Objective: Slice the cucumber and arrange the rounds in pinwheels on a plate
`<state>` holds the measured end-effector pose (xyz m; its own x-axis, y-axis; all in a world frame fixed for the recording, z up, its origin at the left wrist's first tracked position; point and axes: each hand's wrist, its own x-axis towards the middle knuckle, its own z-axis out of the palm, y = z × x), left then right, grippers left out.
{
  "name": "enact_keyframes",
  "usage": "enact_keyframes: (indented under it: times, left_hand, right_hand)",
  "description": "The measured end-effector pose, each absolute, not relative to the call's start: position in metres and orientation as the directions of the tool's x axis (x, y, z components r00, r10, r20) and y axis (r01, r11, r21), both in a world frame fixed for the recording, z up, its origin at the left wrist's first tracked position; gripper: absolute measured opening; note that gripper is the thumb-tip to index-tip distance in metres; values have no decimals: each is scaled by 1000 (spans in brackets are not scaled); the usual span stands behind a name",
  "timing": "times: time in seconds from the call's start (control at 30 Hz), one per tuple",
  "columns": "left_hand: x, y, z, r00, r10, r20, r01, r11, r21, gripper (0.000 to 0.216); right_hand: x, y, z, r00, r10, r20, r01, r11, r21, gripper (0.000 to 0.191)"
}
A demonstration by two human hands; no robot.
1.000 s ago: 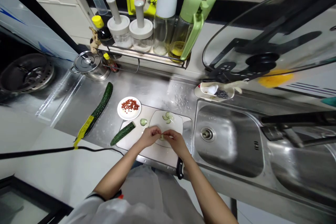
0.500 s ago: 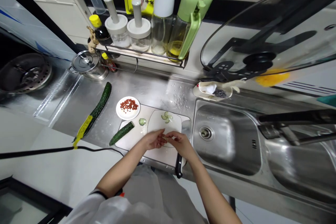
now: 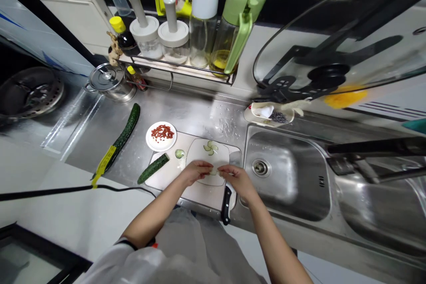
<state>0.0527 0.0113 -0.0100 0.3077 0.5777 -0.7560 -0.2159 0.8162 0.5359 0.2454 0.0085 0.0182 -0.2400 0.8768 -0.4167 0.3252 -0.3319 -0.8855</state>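
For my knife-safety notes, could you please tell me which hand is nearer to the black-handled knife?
Right: the right hand is close to the knife, just beyond its handle; the left hand is farther off, to the left.

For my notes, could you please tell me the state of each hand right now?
Left hand: closed, seemingly pinching a thin pale piece.
Right hand: closed, seemingly pinching the same piece from the other side.

Rough-skinned cucumber (image 3: 153, 168), smooth square plate (image 3: 216, 158) (faintly glossy), metal sink (image 3: 289, 182)
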Motion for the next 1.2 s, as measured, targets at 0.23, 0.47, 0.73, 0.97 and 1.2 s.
enact_keyframes:
  times: [0.23, 0.47, 0.73, 0.97, 1.2]
  left_hand:
    - [67, 14, -12, 158, 736, -658, 0, 667, 745, 22]
    - [80, 14, -18, 9, 863, -505, 441, 450, 777, 12]
    - [92, 17, -16, 13, 904, -427, 690, 301, 659, 14]
    - [96, 18, -17, 11, 905, -426, 800, 248, 546, 16]
    - [96, 14, -17, 12, 924, -381, 835, 200, 512, 18]
  right_hand:
    - [252, 17, 7, -88, 916, -391, 478, -305, -824, 21]
    - [255, 25, -9, -100, 957, -271, 720, -119, -683, 17]
    - [252, 27, -14, -178, 971, -161, 890, 89, -447, 14]
    - [247, 24, -17, -187, 977, -99, 916, 137, -376, 16]
    - [249, 17, -26, -127, 990, 56, 917, 138, -373, 21]
